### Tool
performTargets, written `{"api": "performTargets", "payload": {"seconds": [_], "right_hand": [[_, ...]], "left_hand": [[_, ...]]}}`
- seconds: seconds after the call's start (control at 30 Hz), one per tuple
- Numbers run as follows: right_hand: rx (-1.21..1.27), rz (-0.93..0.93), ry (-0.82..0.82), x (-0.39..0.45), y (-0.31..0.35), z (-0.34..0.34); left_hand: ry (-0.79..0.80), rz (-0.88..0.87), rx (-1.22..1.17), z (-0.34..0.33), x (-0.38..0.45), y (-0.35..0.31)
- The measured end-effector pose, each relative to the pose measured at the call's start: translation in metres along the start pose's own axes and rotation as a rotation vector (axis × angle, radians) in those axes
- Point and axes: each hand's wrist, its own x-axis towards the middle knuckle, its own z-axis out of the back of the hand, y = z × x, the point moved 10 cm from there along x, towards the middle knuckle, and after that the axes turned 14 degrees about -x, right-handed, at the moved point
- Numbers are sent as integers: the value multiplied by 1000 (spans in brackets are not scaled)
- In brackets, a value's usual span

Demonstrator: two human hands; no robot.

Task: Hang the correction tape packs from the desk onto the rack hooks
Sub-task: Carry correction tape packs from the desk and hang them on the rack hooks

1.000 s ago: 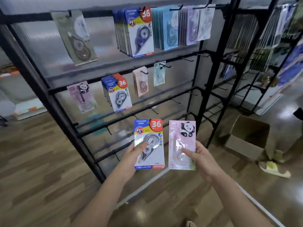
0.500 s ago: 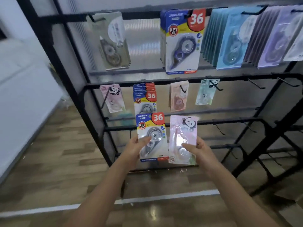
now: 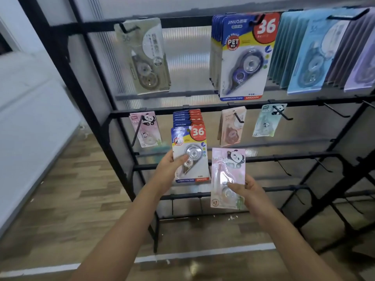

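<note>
The blue-and-yellow pack (image 3: 189, 155) is a carded blister: blue top with a brand name, a red corner disc printed "36", a yellow band, and a clear bubble over a grey-and-clear tape dispenser, with "CORRECTION TAPE" and "SMOOTH" along the bottom edge. The left hand (image 3: 169, 169) grips it by its left edge, thumb curled across the front of the bubble, and holds it upright against the front of a stack of matching packs (image 3: 187, 118) hanging from the second rail of the rack (image 3: 121, 142) — whether its hole is on the hook cannot be told.

Just to the right and slightly lower, the right hand (image 3: 246, 189) pinches the pink panda pack (image 3: 228, 177) near its lower right, thumb on the front. It is a pale pink card with a cartoon panda at the top and a clear bubble over a translucent dispenser — held upright, clear of the rails.

Left of the left hand, a second pink panda pack (image 3: 145, 128) hangs on its hook. Above the right hand hang a beige pack (image 3: 231, 126) and a mint panda pack (image 3: 265, 120). On the top rail, above both hands, hang a grey-green pack (image 3: 145, 55), a thick row of large blue "36" packs (image 3: 241, 57) and pale blue ones (image 3: 312, 53). Below the hands lies wood-look flooring (image 3: 60, 189).
</note>
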Motion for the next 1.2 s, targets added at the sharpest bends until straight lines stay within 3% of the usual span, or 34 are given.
{"api": "performTargets", "payload": {"seconds": [0.6, 1.2], "right_hand": [[-47, -70, -60, -10, -24, 14], [-91, -124, -65, -1, -30, 15]], "left_hand": [[-10, 79, -25, -2, 27, 5], [-242, 8, 201, 21, 38, 8]]}}
